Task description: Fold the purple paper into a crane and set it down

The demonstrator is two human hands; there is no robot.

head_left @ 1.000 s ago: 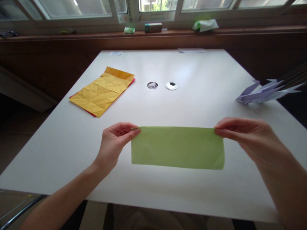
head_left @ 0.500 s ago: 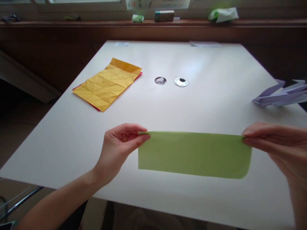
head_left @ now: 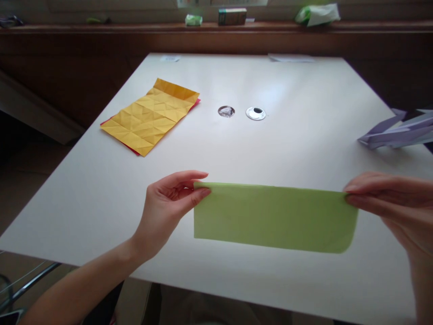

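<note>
A green sheet of paper [head_left: 274, 219] is stretched between my two hands over the near part of the white table [head_left: 101, 207]. It looks folded along its top edge, and its lower right corner curves. My left hand [head_left: 172, 198] pinches the upper left corner between thumb and fingers, the index finger slightly lifted. At the upper right corner my right hand [head_left: 395, 205] pinches the paper the same way; part of this hand runs out of the frame.
Creased yellow paper [head_left: 149, 117] lies on red paper [head_left: 198, 103] at the far left. A purple folded-paper piece [head_left: 389, 133] stands at the right edge. Two round table inserts [head_left: 256, 113] sit mid-table. A ledge [head_left: 135, 29] behind carries a small box [head_left: 232, 16] and a tissue pack [head_left: 318, 15].
The view has tilted down slightly, so the background sits higher. My left index finger has lifted a little off the paper's edge. Both hands still hold the green paper.
</note>
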